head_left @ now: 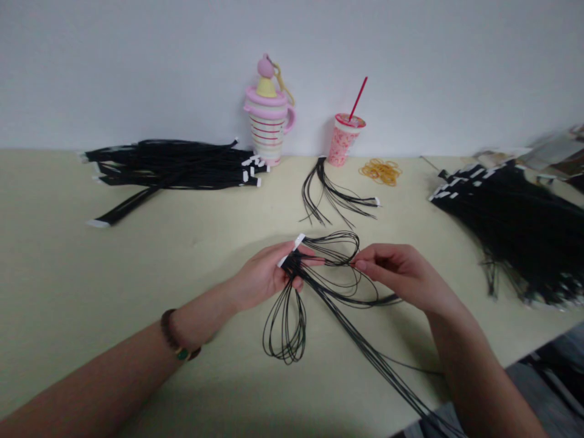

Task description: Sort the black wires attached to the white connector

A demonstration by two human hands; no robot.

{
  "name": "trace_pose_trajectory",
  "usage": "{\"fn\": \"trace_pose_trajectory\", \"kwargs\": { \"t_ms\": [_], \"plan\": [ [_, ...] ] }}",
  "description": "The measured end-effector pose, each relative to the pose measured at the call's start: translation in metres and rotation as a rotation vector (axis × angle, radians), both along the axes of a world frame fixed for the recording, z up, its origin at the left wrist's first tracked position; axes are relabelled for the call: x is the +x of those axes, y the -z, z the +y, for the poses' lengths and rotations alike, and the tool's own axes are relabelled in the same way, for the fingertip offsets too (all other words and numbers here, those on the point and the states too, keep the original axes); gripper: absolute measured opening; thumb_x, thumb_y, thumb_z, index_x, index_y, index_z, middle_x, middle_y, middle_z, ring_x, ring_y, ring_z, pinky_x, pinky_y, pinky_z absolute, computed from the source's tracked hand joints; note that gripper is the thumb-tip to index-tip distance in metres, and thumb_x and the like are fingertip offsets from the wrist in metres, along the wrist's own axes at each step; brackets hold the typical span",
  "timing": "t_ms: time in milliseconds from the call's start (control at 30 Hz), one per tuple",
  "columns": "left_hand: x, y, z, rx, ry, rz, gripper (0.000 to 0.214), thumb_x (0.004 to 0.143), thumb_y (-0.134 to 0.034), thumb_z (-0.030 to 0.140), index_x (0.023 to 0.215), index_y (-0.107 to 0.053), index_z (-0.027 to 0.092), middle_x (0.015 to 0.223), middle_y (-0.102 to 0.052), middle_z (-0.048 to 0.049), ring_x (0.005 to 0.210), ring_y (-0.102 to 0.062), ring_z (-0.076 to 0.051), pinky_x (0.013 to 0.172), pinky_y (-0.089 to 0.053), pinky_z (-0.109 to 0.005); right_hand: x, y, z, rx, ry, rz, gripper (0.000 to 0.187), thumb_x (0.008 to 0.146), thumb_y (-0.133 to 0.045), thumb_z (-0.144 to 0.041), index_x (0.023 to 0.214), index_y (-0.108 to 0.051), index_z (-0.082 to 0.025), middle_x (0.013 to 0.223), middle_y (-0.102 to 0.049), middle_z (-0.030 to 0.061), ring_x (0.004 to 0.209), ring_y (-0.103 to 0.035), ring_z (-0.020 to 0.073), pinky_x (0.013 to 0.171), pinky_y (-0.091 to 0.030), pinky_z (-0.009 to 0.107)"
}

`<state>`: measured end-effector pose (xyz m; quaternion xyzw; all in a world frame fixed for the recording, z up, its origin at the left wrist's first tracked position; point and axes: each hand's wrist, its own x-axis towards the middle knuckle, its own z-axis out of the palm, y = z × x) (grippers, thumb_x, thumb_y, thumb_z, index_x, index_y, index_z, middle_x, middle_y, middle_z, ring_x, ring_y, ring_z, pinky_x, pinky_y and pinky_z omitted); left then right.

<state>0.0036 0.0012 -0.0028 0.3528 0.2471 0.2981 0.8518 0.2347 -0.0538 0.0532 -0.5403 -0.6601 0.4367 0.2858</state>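
A black wire harness (340,313) with white connectors (292,250) is held over the table. My left hand (269,267) grips it just behind the connectors, with fingers passing under the wires. Several thin wires loop downward below that hand, and others loop to the right. My right hand (392,267) pinches a thin wire between thumb and forefinger at the right-hand loop. Longer wires trail toward the table's lower right edge, partly behind my right forearm.
Black cable bundles (182,164) lie at the back left, and a larger pile (524,231) at the right. A loose harness (323,182), a pink-lidded mug (268,128), a cup with a straw (344,143) and rubber bands (381,172) sit along the wall.
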Motion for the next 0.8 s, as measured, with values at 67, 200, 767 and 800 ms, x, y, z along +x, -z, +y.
{"fn": "trace_pose_trajectory", "kwargs": {
  "t_ms": [67, 200, 767, 800],
  "plan": [
    [0.0, -0.001, 0.0, 0.006, -0.001, 0.003, 0.031, 0.092, -0.038, 0.029, 0.096, -0.06, 0.008, 0.108, -0.062, -0.021, 0.051, -0.057, -0.011, 0.054, -0.046, -0.028, 0.002, 0.0, 0.0, 0.006, -0.004, 0.005, 0.024, 0.082, -0.058, -0.035, 0.08, -0.063, -0.012, 0.064, -0.051, 0.0008, 0.058, -0.041, 0.009, 0.052, -0.032, 0.022],
    [-0.001, 0.001, 0.001, -0.017, 0.001, 0.011, 0.032, 0.092, -0.038, 0.031, 0.096, -0.06, 0.009, 0.107, -0.063, -0.0188, 0.051, -0.057, -0.011, 0.055, -0.046, -0.027, 0.001, 0.0, -0.001, 0.023, -0.058, -0.055, 0.022, 0.082, -0.057, -0.033, 0.077, -0.063, -0.013, 0.066, -0.056, 0.0018, 0.06, -0.046, 0.0101, 0.054, -0.035, 0.022],
    [-0.003, -0.004, 0.0, -0.048, -0.016, 0.029, 0.031, 0.092, -0.039, 0.031, 0.097, -0.061, 0.009, 0.109, -0.063, -0.02, 0.051, -0.056, -0.011, 0.055, -0.046, -0.027, 0.032, -0.007, 0.002, 0.015, -0.003, -0.467, 0.019, 0.08, -0.055, -0.031, 0.078, -0.068, -0.017, 0.075, -0.067, 0.0038, 0.068, -0.059, 0.0152, 0.062, -0.045, 0.025],
    [-0.003, -0.003, 0.0, -0.041, -0.015, 0.026, 0.031, 0.092, -0.038, 0.03, 0.097, -0.061, 0.009, 0.109, -0.063, -0.0202, 0.051, -0.056, -0.011, 0.055, -0.046, -0.028, 0.031, -0.005, 0.002, -0.015, -0.052, -0.481, 0.019, 0.079, -0.055, -0.031, 0.077, -0.068, -0.017, 0.073, -0.066, 0.0036, 0.065, -0.058, 0.0149, 0.059, -0.044, 0.025]
  ]
}}
